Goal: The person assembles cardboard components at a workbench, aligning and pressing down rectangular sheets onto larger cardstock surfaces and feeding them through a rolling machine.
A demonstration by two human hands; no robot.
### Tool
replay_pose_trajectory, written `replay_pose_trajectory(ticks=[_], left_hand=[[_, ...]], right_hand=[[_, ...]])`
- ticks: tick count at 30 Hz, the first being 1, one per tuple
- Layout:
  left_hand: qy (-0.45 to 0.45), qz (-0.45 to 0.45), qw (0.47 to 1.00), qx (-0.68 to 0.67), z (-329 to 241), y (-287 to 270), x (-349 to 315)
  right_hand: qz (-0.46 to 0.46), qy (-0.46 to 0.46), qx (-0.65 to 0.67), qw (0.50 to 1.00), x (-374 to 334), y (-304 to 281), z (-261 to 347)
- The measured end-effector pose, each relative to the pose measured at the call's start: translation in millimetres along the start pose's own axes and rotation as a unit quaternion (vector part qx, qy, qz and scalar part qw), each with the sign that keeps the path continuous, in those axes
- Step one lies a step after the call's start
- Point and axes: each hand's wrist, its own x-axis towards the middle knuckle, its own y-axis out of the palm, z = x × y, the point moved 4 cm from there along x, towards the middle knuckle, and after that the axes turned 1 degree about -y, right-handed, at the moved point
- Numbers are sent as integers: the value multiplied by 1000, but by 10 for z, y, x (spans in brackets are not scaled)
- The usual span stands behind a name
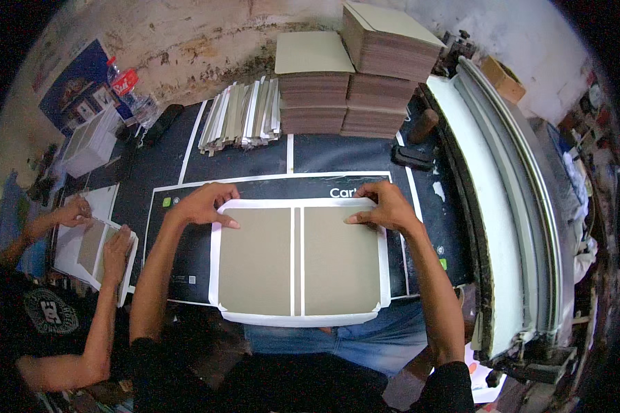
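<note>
A book cover blank (258,265) lies in front of me, its near edge reaching past the table's front edge above my lap. Two grey-brown boards sit side by side on its white sheet, with a narrow strip between them and white margins around. At the far left corner, my left hand (210,205) grips the edge, thumb on the board and fingers curled at the margin. My right hand (387,208) pinches the far right corner in the same way, thumb over the right board. Its fingertips are partly hidden behind the edge.
Tall board stacks (313,86) and a bundle of strips (241,115) stand at the back. A black case (412,157) lies near them. On the right is a long roller-like machine (523,186). At left, a co-worker's hands (116,256) handle another cover; a bottle (125,86) stands behind.
</note>
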Motion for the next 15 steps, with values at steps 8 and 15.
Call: replay_pose_trajectory(ticks=[8,15], left_hand=[[129,-189,964,138,-612,207,244],[311,-123,943,7,-1651,1168,1131]], right_hand=[[-83,-75,-64,992,-182,97,-137],[-147,0,3,989,-450,40,-211]])
